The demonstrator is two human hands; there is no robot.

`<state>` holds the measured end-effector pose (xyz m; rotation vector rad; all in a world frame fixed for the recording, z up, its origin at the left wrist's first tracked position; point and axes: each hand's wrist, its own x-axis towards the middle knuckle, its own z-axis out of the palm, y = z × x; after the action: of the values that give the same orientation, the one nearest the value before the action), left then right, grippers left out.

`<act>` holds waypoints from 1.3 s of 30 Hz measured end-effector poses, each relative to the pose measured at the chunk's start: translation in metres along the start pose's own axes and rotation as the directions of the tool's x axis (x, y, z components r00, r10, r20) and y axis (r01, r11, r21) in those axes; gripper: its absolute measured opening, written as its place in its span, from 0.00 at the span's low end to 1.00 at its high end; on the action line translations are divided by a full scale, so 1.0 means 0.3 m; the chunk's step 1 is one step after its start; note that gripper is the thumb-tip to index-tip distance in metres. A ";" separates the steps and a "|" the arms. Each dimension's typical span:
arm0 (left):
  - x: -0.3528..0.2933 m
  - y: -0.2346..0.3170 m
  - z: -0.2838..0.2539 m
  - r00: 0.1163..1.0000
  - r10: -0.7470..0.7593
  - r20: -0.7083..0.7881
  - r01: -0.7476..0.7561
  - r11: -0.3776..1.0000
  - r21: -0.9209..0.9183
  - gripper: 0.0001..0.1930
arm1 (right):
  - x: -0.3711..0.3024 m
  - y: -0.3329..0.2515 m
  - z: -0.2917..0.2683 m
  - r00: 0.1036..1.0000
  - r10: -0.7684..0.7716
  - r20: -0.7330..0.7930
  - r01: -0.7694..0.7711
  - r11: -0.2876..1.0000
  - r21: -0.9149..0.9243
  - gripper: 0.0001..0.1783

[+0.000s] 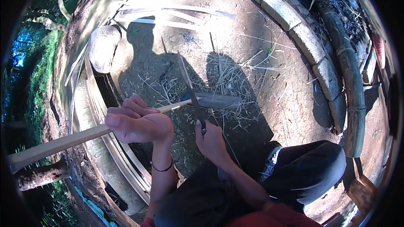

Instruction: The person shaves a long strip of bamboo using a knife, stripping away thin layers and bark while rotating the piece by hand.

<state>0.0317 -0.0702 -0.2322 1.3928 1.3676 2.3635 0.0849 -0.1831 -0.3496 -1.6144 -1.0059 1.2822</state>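
Observation:
My left hand [141,122], palm turned up, is closed around a long pale wooden stick [63,146]. The stick runs from the left rim toward the middle and narrows at its far end. In my right hand [213,143] is a long-bladed knife [188,80], gripped by its handle with the blade pointing up and away. The blade crosses the stick's thin end; whether it touches the wood I cannot tell. Beyond them a short wooden block [223,101] lies on the ground among thin pale shavings [229,65].
Long split strips [122,162] lie at my left beside a log [99,155]. A pale rock [103,48] sits further off, near more strips [181,10]. Stone edging [281,12] curves along the right, with a thick bamboo pole [351,84] outside it. My bent knee [320,164] is at right.

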 end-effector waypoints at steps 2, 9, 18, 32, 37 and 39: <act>-0.006 0.007 0.015 0.998 -0.022 -0.061 0.022 1.000 -0.001 0.26 | -0.027 -0.093 -0.029 0.997 -0.072 0.033 0.071 0.996 0.046 0.14; 0.013 0.007 0.004 0.993 -0.054 -0.101 0.054 0.999 -0.006 0.26 | 0.003 0.108 0.074 0.991 -0.124 -0.055 0.120 0.991 -0.058 0.15; 0.007 0.001 -0.024 0.998 -0.034 -0.059 0.033 0.999 -0.026 0.26 | -0.039 -0.021 0.036 0.994 -0.113 0.004 0.113 0.994 -0.008 0.16; 0.007 0.003 -0.013 0.999 -0.033 -0.038 0.029 0.996 -0.087 0.27 | 0.024 0.083 0.074 0.999 -0.054 -0.004 0.053 0.996 -0.065 0.15; -0.009 0.000 -0.006 0.999 -0.049 0.012 0.050 0.995 -0.089 0.26 | 0.116 0.359 0.144 0.989 -0.021 -0.147 0.000 0.989 -0.146 0.17; -0.023 0.016 -0.001 0.998 -0.051 0.022 0.053 0.996 -0.078 0.26 | 0.153 0.458 0.153 0.990 -0.024 -0.142 -0.010 0.973 -0.231 0.18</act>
<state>0.0371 -0.0765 -0.2335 1.3400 1.2758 2.3368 0.0600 -0.1818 -0.4994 -1.8497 -1.1010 1.0568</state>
